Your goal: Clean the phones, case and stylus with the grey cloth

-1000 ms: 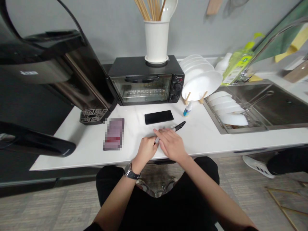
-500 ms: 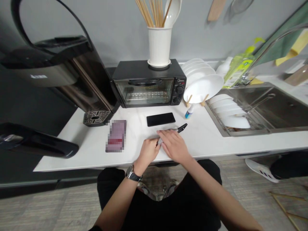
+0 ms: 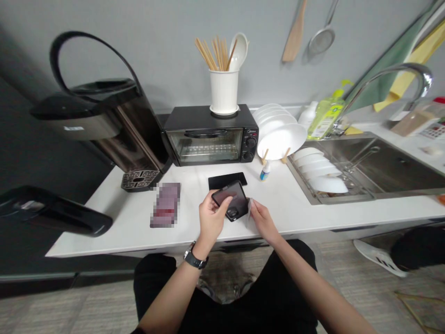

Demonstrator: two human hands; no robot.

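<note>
A dark phone with a black rim, its round camera area near the lower corner, is tilted above the counter in my left hand. The left thumb lies across its face. Beside the phone's right edge, my right hand pinches a thin grey piece, seen nearly edge-on; its material is unclear. Just behind the held phone, a flat black slab like another phone lies on the white counter, partly covered. A small white bottle with a blue label stands to its right.
A toaster oven stands at the back, with plates in a rack beside it. To the left are a tall dispenser and a pixelated purplish rectangle. A sink holding bowls is at the right.
My hands were together low over the counter, the right lying over the left, with a black end sticking out. Now they are apart, and the phone is raised and turned into view.
</note>
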